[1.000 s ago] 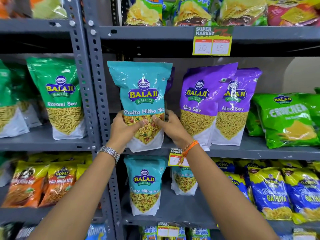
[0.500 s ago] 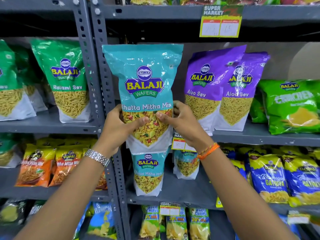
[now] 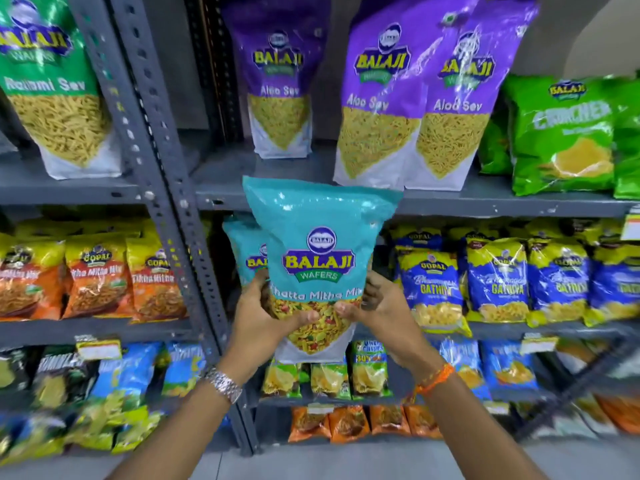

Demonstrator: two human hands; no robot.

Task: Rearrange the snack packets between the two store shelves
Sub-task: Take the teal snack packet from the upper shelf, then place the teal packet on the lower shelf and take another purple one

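A teal Balaji Khatta Mitha Mix packet point(image 3: 317, 237) is upright in front of the right shelf unit, held at its lower part by both hands. My left hand point(image 3: 263, 317) grips its left lower edge, my right hand point(image 3: 377, 310) its right lower edge. It hangs in front of the second shelf level, below the upper shelf board point(image 3: 485, 202). Behind it on that level stands another teal packet point(image 3: 244, 251), mostly hidden. On the board above stand three purple Aloo Sev packets point(image 3: 377, 109), with a gap at the left of the board.
A grey perforated upright point(image 3: 156, 188) divides the two shelf units. A green Ratlami Sev packet point(image 3: 52, 84) and orange Gopal packets point(image 3: 97, 278) fill the left unit. Blue Gathiya packets point(image 3: 495, 285) and green Cruncher bags point(image 3: 564, 133) crowd the right unit. Lower shelves hold small bags.
Both hands have carried the teal packet down off the upper board to the level of the shelf below. A purple packet that stood behind it now shows.
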